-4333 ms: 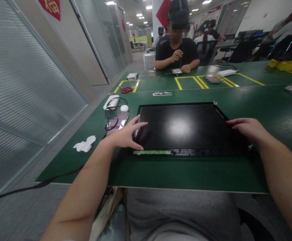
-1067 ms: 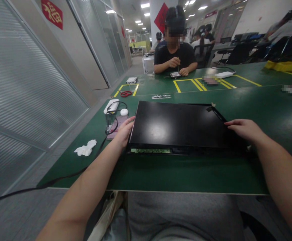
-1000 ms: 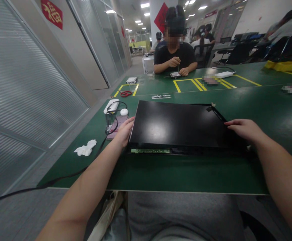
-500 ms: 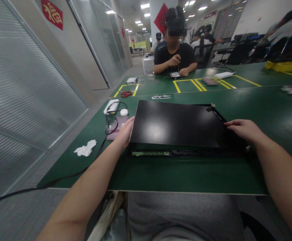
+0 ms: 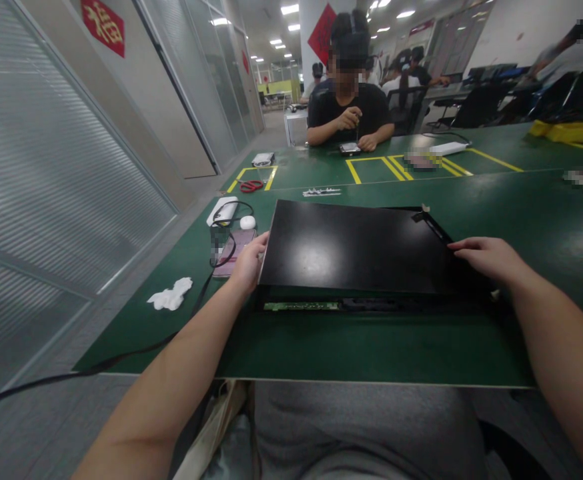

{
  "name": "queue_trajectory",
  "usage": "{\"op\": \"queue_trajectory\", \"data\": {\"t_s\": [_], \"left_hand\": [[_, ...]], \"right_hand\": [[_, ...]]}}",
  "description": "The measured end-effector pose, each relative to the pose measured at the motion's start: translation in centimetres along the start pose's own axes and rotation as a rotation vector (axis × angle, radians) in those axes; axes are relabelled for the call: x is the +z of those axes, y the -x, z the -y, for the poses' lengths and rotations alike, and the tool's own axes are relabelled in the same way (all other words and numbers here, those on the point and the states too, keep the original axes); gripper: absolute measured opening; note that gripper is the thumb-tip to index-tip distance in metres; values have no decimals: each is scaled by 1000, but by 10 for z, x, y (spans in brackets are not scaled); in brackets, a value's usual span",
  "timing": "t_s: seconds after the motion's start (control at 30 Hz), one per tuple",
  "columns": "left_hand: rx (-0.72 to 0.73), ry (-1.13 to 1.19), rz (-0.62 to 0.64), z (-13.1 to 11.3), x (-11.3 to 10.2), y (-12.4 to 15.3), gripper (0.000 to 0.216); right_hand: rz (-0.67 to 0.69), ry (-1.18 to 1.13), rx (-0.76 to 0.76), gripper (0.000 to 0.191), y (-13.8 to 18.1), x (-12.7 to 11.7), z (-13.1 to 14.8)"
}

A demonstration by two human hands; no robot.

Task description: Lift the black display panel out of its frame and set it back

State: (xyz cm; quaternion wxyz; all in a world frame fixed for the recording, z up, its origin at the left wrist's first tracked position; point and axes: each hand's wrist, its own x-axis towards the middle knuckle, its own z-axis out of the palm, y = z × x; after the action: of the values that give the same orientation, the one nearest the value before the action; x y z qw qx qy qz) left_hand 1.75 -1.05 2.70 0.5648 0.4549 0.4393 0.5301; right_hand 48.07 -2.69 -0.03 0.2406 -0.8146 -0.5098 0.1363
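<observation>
Lying across the middle of the green table (image 5: pixel 371 347), the black display panel (image 5: pixel 356 250) has its near edge raised off the dark frame (image 5: pixel 436 228) beneath, so a green circuit strip (image 5: pixel 301 306) shows in the gap along the front. At nine o'clock of the panel, the left hand (image 5: pixel 248 263) presses against its left edge with fingers curled round the side, gripping that edge. At three o'clock, the right hand (image 5: pixel 489 259) lies on the right edge with fingers stretched flat and together over the panel's corner; whether they hook under it cannot be told.

Just beyond the left hand, at ten o'clock of the panel, a phone (image 5: pixel 234 252) rests on the table with a black cable (image 5: pixel 206 280) looping over it, and past that sit a white charger (image 5: pixel 223 211) and a small white case (image 5: pixel 247 223). A crumpled white tissue (image 5: pixel 170 295) lies at eight o'clock, well apart. At twelve o'clock, a strip of small metal parts (image 5: pixel 321 193) lies short of the yellow floor-tape markings (image 5: pixel 371 167), with red scissors (image 5: pixel 251 186) toward eleven. Farther at twelve, a person in a black shirt (image 5: pixel 349 107) works at the far table.
</observation>
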Motion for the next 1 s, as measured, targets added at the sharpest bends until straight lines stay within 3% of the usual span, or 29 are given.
{"op": "queue_trajectory", "data": {"t_s": [0.23,0.47,0.6,0.73,1.0], "left_hand": [[-31,74,52,-4,3,4,84],[-36,127,66,-8,6,10,81],[-28,172,60,-6,6,10,70],[0,91,96,-2,4,11,58],[-2,-39,109,-1,0,14,72]], "right_hand": [[-1,2,-2,26,-1,1,0],[1,1,4,27,-1,1,-1],[3,3,7,27,0,1,1],[1,6,3,26,3,-1,4],[1,2,7,25,3,-2,5]]}}
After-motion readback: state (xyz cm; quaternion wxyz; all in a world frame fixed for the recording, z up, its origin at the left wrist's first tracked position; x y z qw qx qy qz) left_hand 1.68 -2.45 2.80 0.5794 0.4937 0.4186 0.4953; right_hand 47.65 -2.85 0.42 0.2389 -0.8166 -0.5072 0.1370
